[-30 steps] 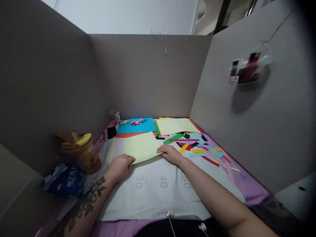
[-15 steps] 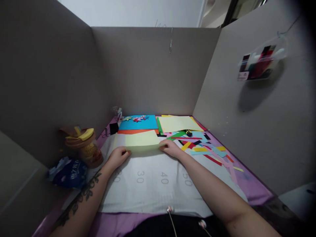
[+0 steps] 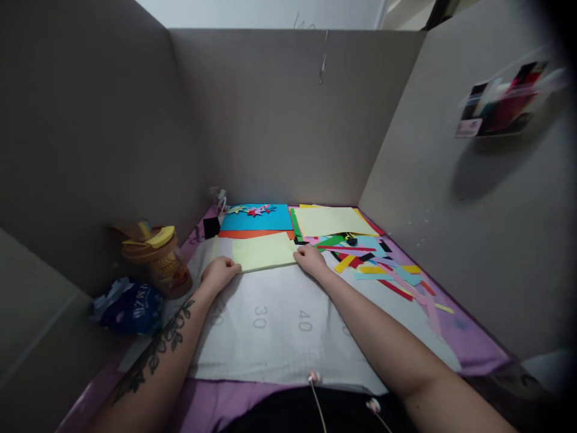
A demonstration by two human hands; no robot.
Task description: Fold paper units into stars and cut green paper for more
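A pale yellow-green sheet of paper [image 3: 265, 251] lies before me on the white cloth [image 3: 274, 349], which has grey numbers printed on it. My left hand [image 3: 222, 273] is closed at the sheet's near left corner, thumb and fingers pinched together. At the near right corner my right hand [image 3: 311, 261] grips the paper the same way. The near edge looks doubled over in a narrow fold and lies low against the cloth. Just right of my right hand are loose strips of coloured paper [image 3: 345, 263].
Behind lie a blue sheet [image 3: 279, 218] with several paper stars and a stack of pale paper [image 3: 336, 221]. A brown cup with a yellow lid [image 3: 169, 264] and a blue packet [image 3: 130, 308] stand left. Grey partitions [image 3: 288, 120] enclose three sides.
The near edge of the paper, raised and curled before, now lies flatter. Both hands have pressed down with it, still holding the corners. The view has tilted slightly.
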